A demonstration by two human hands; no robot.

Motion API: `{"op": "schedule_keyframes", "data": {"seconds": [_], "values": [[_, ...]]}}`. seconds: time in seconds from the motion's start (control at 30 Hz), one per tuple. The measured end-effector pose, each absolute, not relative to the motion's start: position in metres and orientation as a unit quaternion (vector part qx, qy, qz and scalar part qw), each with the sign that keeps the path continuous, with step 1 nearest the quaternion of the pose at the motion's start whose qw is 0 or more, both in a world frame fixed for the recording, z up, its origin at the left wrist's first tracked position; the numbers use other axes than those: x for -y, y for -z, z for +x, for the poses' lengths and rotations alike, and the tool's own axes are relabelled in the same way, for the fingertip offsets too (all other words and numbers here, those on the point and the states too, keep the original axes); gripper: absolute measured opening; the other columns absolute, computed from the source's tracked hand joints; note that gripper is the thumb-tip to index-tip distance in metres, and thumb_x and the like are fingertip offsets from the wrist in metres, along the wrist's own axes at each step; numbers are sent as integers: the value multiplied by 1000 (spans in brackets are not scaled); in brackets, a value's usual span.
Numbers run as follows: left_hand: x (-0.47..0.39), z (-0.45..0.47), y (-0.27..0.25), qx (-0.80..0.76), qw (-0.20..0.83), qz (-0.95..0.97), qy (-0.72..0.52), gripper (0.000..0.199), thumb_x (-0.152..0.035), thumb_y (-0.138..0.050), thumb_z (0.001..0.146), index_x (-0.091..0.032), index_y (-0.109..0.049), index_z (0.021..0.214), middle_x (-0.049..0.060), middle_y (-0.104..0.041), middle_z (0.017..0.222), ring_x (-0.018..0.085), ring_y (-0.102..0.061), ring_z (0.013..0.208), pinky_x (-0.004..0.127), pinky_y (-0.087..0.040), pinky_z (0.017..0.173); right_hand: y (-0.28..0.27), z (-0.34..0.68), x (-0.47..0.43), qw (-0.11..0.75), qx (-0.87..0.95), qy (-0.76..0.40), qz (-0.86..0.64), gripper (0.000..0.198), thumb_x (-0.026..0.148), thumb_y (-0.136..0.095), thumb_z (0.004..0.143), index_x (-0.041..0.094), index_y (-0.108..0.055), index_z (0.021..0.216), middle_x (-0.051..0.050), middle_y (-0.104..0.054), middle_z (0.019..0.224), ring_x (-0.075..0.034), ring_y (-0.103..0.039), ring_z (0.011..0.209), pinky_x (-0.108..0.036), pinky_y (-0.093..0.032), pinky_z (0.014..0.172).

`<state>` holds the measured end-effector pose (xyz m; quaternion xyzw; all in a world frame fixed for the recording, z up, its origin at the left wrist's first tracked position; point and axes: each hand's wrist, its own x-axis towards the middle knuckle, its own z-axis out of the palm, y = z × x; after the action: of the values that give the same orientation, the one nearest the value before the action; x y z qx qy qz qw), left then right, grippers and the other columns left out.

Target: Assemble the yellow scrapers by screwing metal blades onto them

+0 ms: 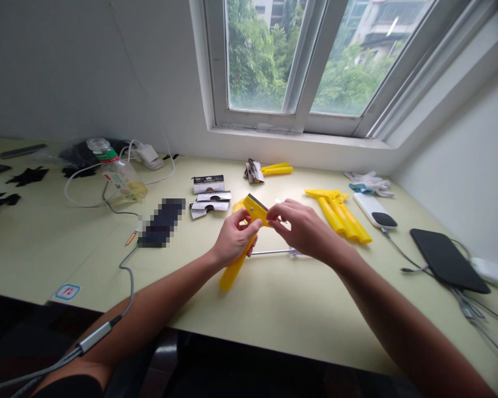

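Note:
A yellow scraper [234, 272] with a dark blade edge and a screw in its head is held above the table, its handle slanting down to the left. My left hand [235, 237] is closed around it just below the head. My right hand [301, 224] pinches the right end of the head between thumb and fingers; whether a small part is also in that pinch I cannot make out. Behind the hands lies a screwdriver [273, 252] with a clear handle, partly hidden. Another yellow piece [237, 206] shows behind the scraper head.
Several yellow scraper handles [336, 213] lie to the right. Card sleeves [208, 193] and packaged scrapers [276, 168] lie toward the window. A bottle [126, 179], a blurred-out dark device [161, 223] and cables are left; a power bank [374, 210], gloves [369, 182] and a black phone [448, 260] right.

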<state>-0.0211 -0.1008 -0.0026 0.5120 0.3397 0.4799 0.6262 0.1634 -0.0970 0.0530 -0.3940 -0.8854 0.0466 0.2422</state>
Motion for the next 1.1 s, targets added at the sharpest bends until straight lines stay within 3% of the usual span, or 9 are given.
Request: {"op": "schedule_keyframes", "data": {"seconds": [0.23, 0.33, 0.43, 0.53, 0.67, 0.87, 1.1], "values": [[102, -20, 3, -337, 612, 529, -481, 31, -44, -67, 82, -18, -55, 95, -1, -52, 81, 7, -54, 42, 20, -39, 30, -54, 163, 97, 234, 858, -88, -448, 3, 20, -60, 87, 21, -58, 85, -2, -64, 77, -16, -57, 70, -27, -40, 65], [101, -21, 4, -335, 611, 539, -473, 31, -43, -66, 83, -18, -55, 96, 1, -53, 88, 6, -54, 40, 20, -38, 30, -53, 167, 91, 253, 828, -147, -478, 15, 28, -66, 82, 21, -58, 92, -2, -65, 84, -16, -58, 72, -28, -43, 65], [100, -22, 4, -333, 614, 549, -460, 32, -43, -66, 84, -17, -54, 97, 1, -54, 87, 6, -53, 39, 20, -38, 30, -47, 174, 80, 261, 784, -291, -482, 34, 33, -71, 78, 21, -57, 106, -4, -66, 92, -16, -60, 76, -29, -49, 66], [100, -23, 4, -333, 620, 553, -446, 33, -43, -65, 84, -16, -54, 101, 1, -55, 86, 6, -54, 39, 19, -38, 30, -39, 179, 69, 239, 745, -460, -419, 30, 34, -70, 79, 18, -62, 102, -6, -68, 91, -17, -63, 81, -31, -51, 73], [100, -23, 3, -343, 617, 557, -438, 33, -43, -63, 85, -15, -56, 102, 5, -55, 102, 5, -55, 40, 20, -39, 31, -29, 180, 62, 248, 696, -559, -375, 28, 33, -73, 77, 17, -65, 97, -4, -67, 87, -15, -59, 76, -29, -48, 70], [100, -22, 5, -356, 639, 530, -430, 33, -43, -62, 85, -17, -53, 104, 4, -53, 101, 6, -56, 42, 21, -41, 33, -18, 174, 62, 278, 633, -626, -361, 21, 27, -72, 76, 19, -64, 93, 0, -60, 82, -11, -53, 72, -24, -43, 62], [96, -23, 8, -388, 622, 529, -428, 34, -46, -61, 86, -18, -50, 102, 2, -50, 95, 9, -59, 48, 25, -49, 40, -20, 163, 66, 327, 643, -568, -396, 22, 28, -73, 72, 16, -64, 87, -1, -62, 79, -12, -54, 69, -26, -46, 59]]}}
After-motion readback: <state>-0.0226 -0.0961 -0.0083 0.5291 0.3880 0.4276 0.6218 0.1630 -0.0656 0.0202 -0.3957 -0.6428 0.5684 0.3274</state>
